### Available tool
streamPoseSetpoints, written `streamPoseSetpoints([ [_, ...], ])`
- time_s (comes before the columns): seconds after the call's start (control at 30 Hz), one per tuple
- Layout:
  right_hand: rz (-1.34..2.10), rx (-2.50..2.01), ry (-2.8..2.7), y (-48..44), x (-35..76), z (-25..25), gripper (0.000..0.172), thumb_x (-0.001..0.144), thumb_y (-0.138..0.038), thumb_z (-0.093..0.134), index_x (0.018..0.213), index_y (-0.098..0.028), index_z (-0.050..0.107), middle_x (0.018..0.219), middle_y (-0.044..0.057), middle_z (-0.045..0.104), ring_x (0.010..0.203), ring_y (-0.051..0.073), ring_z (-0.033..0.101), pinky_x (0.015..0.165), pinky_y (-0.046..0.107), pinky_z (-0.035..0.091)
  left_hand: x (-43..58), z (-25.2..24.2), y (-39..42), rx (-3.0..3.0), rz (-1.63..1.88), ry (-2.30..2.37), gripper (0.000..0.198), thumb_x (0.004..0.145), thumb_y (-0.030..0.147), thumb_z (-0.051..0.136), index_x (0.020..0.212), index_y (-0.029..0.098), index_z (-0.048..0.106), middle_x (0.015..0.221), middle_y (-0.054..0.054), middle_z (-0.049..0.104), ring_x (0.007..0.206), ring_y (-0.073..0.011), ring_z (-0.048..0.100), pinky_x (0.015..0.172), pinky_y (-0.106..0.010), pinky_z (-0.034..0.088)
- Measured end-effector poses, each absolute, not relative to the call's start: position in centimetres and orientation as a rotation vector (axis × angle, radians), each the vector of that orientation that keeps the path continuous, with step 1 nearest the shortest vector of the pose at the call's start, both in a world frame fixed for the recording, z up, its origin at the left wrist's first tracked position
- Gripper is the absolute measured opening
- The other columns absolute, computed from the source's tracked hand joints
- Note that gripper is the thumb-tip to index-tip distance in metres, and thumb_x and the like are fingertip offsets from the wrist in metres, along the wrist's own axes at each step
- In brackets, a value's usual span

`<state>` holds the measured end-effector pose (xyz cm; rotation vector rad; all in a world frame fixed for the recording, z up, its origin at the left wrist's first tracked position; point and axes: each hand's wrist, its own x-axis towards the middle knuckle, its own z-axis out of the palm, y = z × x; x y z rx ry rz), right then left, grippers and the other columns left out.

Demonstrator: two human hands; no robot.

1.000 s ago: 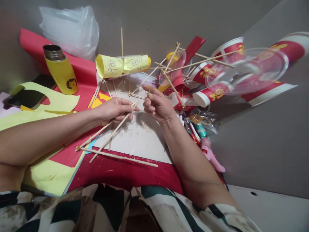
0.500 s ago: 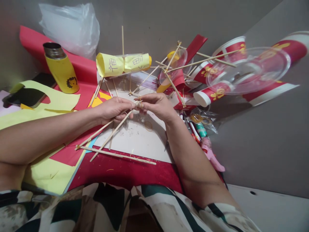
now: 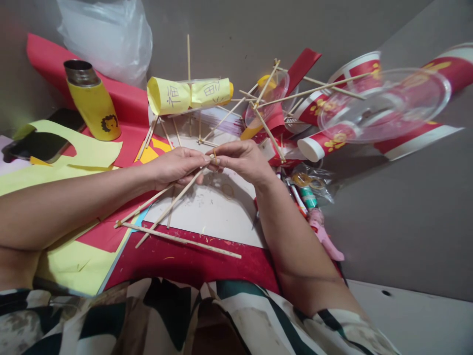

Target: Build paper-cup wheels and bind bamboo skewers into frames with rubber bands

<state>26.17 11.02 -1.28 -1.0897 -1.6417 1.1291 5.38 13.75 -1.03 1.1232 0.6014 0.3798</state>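
My left hand (image 3: 181, 167) is closed around the upper ends of thin wooden sticks (image 3: 172, 208), which slant down toward me. My right hand (image 3: 240, 160) meets it fingertip to fingertip. Its thumb and fingers pinch a small tan rubber band (image 3: 216, 154) at the sticks' tips, though the fingers partly cover it. At the lower left corner another stick (image 3: 192, 241) is bound to the frame and reaches right across the red cloth. On the white board below my hands lies a loose rubber band (image 3: 227, 191).
A yellow bottle (image 3: 92, 106) stands left, beside cut yellow paper (image 3: 99, 154) and a phone (image 3: 40, 147). Behind my hands is a stick stand with a yellow paper roll (image 3: 170, 97). Paper cups (image 3: 328, 143), a second stick frame (image 3: 266, 123) and pens (image 3: 298, 197) crowd the right.
My fingertips have drawn slightly closer around the sticks' tips. The free stick ends near me have shifted a little. The rest shows only a slight shift of view.
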Motion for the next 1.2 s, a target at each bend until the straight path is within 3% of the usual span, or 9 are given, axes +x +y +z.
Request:
streamPoseSetpoints([
  [0.23, 1.222, -1.11, -1.682, 10.7, 26.2, -0.6, 0.043, 0.067, -0.05, 0.092, 0.081, -0.013, 0.077, 0.067, 0.004, 0.072, 0.058, 0.011, 0.063, 0.057, 0.024, 0.054, 5.3, -0.9, 13.7, 1.171, 0.347, 0.6, 0.017, 0.094, 0.008, 0.06, 0.08, 0.008, 0.07, 0.056, -0.003, 0.064, 0.031, -0.0012, 0.032, 0.032, -0.014, 0.018],
  [0.53, 1.022, -1.206, -1.736, 10.7, 27.3, -0.3, 0.051, 0.069, -0.051, 0.09, 0.101, -0.013, 0.08, 0.064, 0.001, 0.066, 0.054, 0.01, 0.056, 0.052, 0.024, 0.048, 5.4, -0.9, 13.6, 1.19, 0.336, 0.647, 0.019, 0.096, 0.009, 0.056, 0.084, 0.01, 0.072, 0.052, 0.0, 0.058, 0.032, -0.0021, 0.029, 0.034, -0.015, 0.017],
  [0.67, 1.007, -1.217, -1.866, 10.3, 27.2, 0.3, 0.046, 0.074, -0.049, 0.087, 0.102, -0.013, 0.08, 0.066, 0.002, 0.066, 0.057, 0.01, 0.055, 0.055, 0.025, 0.045, 5.4, -0.8, 13.3, 1.249, 0.337, 0.64, 0.031, 0.097, 0.012, 0.056, 0.067, 0.012, 0.064, 0.049, 0.001, 0.054, 0.032, -0.0014, 0.027, 0.035, -0.016, 0.015],
  [0.83, 1.114, -1.228, -1.917, 10.2, 26.7, 0.5, 0.043, 0.072, -0.051, 0.088, 0.087, -0.012, 0.077, 0.07, 0.003, 0.069, 0.062, 0.011, 0.057, 0.057, 0.024, 0.045, 5.2, -0.3, 12.8, 1.345, 0.324, 0.626, 0.042, 0.098, 0.015, 0.058, 0.056, 0.012, 0.058, 0.039, 0.005, 0.037, 0.032, -0.0013, 0.024, 0.036, -0.016, 0.013],
  [1.03, 1.269, -1.205, -1.815, 10.6, 26.9, 0.1, 0.047, 0.066, -0.052, 0.092, 0.078, -0.012, 0.071, 0.059, 0.0, 0.062, 0.051, 0.009, 0.054, 0.05, 0.021, 0.042, 5.4, 0.1, 12.0, 1.354, 0.453, 0.686, 0.009, 0.095, 0.01, 0.059, 0.089, 0.017, 0.057, 0.051, 0.004, 0.059, 0.032, -0.0035, 0.03, 0.036, -0.016, 0.017],
  [1.2, 1.363, -1.148, -1.768, 10.6, 26.6, -0.2, 0.046, 0.068, -0.053, 0.091, 0.075, -0.012, 0.069, 0.057, -0.001, 0.061, 0.049, 0.008, 0.052, 0.048, 0.02, 0.041, 5.4, -0.1, 11.8, 1.381, 0.498, 0.695, 0.016, 0.093, 0.011, 0.061, 0.099, 0.021, 0.051, 0.051, 0.005, 0.059, 0.031, -0.0044, 0.031, 0.037, -0.016, 0.017],
])
